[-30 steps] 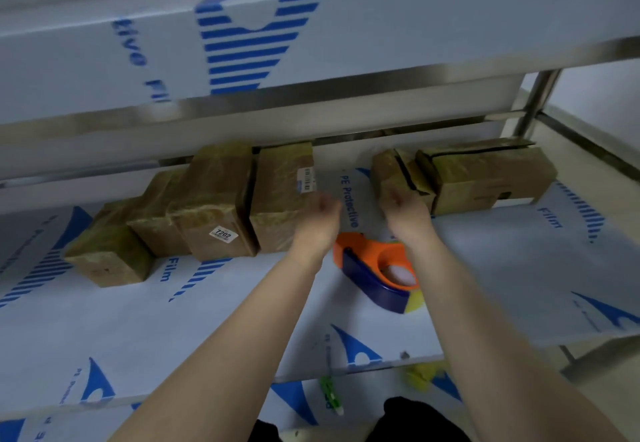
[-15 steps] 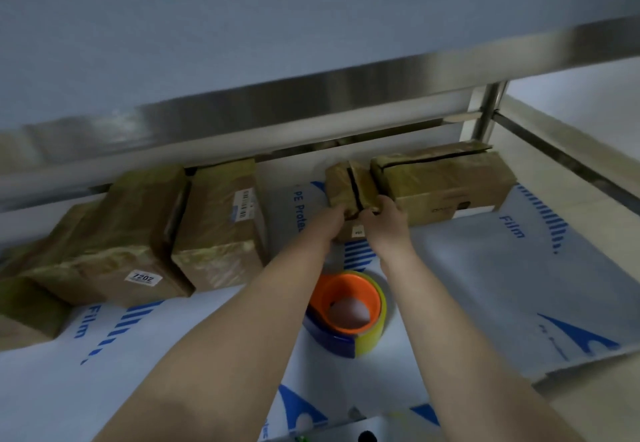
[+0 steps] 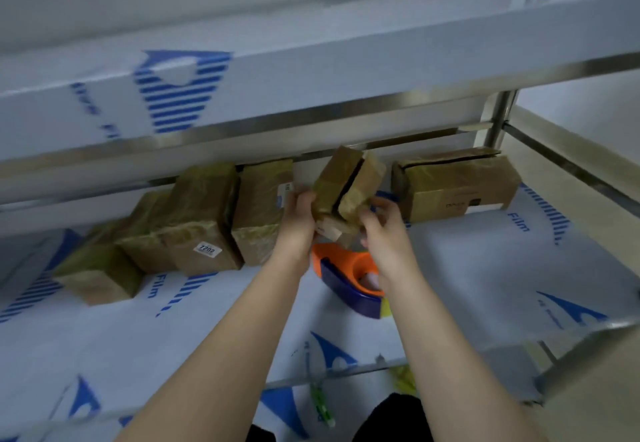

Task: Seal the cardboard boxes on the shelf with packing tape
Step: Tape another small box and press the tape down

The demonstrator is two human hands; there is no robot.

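Box (image 3: 341,178) with its top seam gaping is held tilted above the shelf (image 3: 467,268), left hand (image 3: 296,223) and right hand (image 3: 386,237) curled round its lower end, and we judge that it may slip onto the tape dispenser (image 3: 346,279) beneath, the grip being low.

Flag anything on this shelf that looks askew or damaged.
The small box, gripped by the left hand and right hand, is tilted off the shelf with a dark gap between its flaps. The larger box to its right also shows an open seam along its top.
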